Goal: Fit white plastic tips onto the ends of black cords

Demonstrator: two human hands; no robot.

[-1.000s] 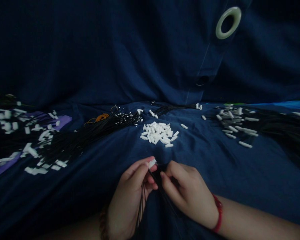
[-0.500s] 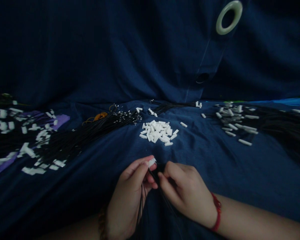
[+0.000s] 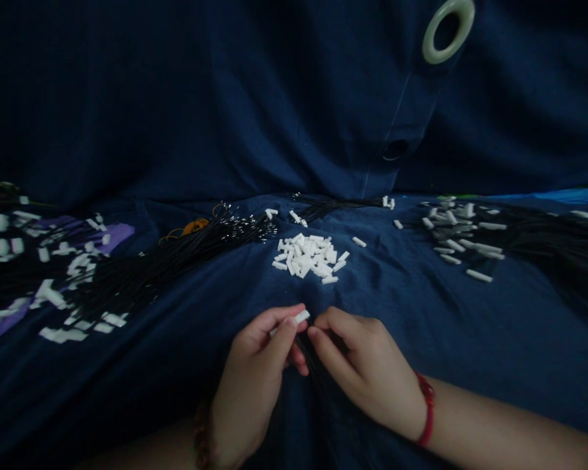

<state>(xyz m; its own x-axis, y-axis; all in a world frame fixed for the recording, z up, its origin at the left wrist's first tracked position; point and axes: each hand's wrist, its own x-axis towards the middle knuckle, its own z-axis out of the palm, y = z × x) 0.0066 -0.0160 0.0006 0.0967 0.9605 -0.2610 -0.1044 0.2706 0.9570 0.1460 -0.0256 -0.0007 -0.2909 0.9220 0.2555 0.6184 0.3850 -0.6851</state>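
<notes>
My left hand [image 3: 252, 372] pinches a small white plastic tube [image 3: 301, 317] between thumb and fingertips. My right hand [image 3: 360, 369] sits just beside it, its fingers closed on thin black cords [image 3: 306, 352] that run down between my hands. The cord ends inside the pinch are hidden by my fingers. Ahead of my hands lies a loose heap of white tubes [image 3: 306, 258], out of reach of my fingertips. A red string bracelet [image 3: 427, 410] circles my right wrist, and a beaded bracelet [image 3: 202, 434] circles my left.
Everything lies on rumpled dark blue cloth [image 3: 421, 313]. A large bundle of black cords [image 3: 161, 264] with metal ends lies to the left, beside scattered white tubes [image 3: 53, 261]. More cords [image 3: 553, 245] and tubes [image 3: 463, 235] lie to the right. A pale ring grommet [image 3: 448, 31] sits in the cloth behind.
My hands have drawn closer together, and the white tube now lies flatter in my left fingers. The cords below my left hand show less. The whole view has shifted slightly upward.
</notes>
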